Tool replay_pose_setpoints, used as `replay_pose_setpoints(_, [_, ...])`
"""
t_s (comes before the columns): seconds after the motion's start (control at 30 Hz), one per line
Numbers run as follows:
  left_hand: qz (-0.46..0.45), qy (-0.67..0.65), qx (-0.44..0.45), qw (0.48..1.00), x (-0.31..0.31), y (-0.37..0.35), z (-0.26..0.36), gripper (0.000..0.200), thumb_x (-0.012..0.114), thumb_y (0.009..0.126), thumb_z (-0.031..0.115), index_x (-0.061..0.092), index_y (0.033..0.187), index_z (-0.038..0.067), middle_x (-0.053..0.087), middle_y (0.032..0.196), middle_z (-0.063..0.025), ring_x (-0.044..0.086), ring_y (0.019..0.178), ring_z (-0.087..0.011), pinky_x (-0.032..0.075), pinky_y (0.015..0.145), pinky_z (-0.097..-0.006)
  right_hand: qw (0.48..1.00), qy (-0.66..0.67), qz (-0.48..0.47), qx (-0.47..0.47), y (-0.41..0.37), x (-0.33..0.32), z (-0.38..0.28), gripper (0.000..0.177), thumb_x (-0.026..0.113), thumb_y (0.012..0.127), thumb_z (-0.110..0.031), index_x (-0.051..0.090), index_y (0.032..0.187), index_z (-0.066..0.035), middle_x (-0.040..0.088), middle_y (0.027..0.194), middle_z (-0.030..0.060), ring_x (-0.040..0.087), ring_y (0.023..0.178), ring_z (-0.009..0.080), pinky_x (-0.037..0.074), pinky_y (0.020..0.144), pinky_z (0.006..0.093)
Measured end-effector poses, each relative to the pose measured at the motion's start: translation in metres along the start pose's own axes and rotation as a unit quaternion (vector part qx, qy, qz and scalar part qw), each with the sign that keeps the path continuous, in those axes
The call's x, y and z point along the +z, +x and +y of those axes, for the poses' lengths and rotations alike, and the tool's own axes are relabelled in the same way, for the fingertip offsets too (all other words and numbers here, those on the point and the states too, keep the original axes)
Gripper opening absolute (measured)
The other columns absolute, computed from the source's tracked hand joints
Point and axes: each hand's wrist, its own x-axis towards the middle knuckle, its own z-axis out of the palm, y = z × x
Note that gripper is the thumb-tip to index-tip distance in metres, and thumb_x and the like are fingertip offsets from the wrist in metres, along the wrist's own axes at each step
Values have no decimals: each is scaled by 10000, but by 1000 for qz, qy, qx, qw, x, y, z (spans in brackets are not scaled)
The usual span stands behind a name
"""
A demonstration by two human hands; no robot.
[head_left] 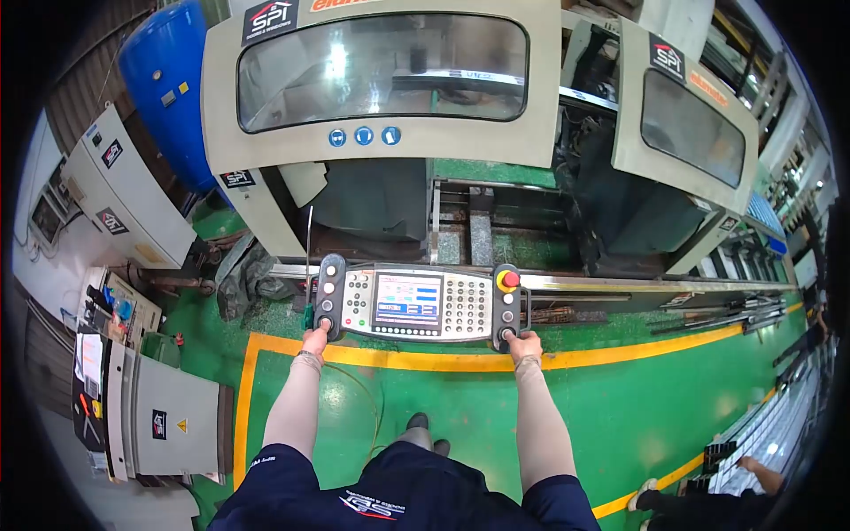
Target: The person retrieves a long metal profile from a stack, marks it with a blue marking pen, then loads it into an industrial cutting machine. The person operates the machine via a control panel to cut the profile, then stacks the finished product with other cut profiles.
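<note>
Left hand [315,340] at left end of panel [407,305], right hand [524,345] at right end, thumbs on top. Fingers hidden; can't tell if gripping. Machine [460,140] beyond panel.

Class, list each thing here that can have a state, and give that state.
Left hand: at the control panel's lower left corner
Right hand: at its lower right corner
Display screen: lit
Emergency-stop button: pressed or released, unclear
Windowed machine hoods: apart
Blue tank: upright
Long bars: loosely piled

Head camera looks forward-down over both hands [317,338].
</note>
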Motion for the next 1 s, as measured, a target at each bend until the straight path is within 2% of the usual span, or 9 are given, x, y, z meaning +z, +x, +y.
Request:
replay_pose_setpoints(0.07, [-34, -36, 8, 999, -2, 8, -9, 839, 698, 881, 430, 364, 1404, -135, 469, 1435, -221, 480, 1299, -287, 368, 1073, -376, 1000, -5, 4, -12, 4, 3, 4, 556, 828, 723, -393, 664, 1097, -16, 694, 1095, 208, 658, 1053, 357, 502, 929, 413])
replay_pose_setpoints(0.1, [-13, -32, 7, 999, 0, 25, -19, 820, 704, 884, 412, 368, 1398, -131, 480, 1420, -221, 490, 1286, -287, 371, 1070, -375, 1000, -7, 4, -13, 6, 4, 5, 558, 826, 724, -395, 664, 1099, -15, 692, 1101, 208, 656, 1059, 356, 501, 931, 413])
replay_pose_setpoints(0.3, [16, -37, 18, 999, 4, 20, -17, 776, 700, 893, 391, 390, 1389, -120, 508, 1397, -207, 512, 1256, -281, 380, 1058, -376, 1000, -8, 2, -9, 6, 4, 6, 571, 820, 724, -410, 665, 1103, -13, 687, 1116, 207, 651, 1071, 352, 499, 936, 410])
replay_pose_setpoints(0.57, [1, -63, 14, 998, 5, 8, -9, 746, 697, 902, 363, 398, 1382, -124, 532, 1377, -191, 530, 1236, -270, 391, 1045, -359, 1000, 9, 23, -9, 14, 13, 14, 516, 843, 700, -373, 681, 1031, -12, 710, 1031, 175, 678, 971, 306, 511, 886, 384])
replay_pose_setpoints(0.8, [11, -58, 11, 998, 5, 30, -24, 743, 695, 904, 356, 397, 1382, -128, 530, 1378, -201, 534, 1237, -274, 389, 1051, -359, 1000, 11, 18, -4, 14, 13, 14, 524, 843, 701, -376, 679, 1041, -14, 709, 1029, 176, 678, 970, 310, 511, 891, 387])
replay_pose_setpoints(1.0, [26, -49, 5, 998, 6, 17, -16, 761, 702, 896, 375, 398, 1386, -121, 518, 1389, -201, 524, 1247, -273, 389, 1053, -360, 1000, 12, 20, -3, 13, 13, 14, 528, 843, 706, -378, 678, 1054, -18, 707, 1043, 179, 678, 990, 314, 514, 892, 388])
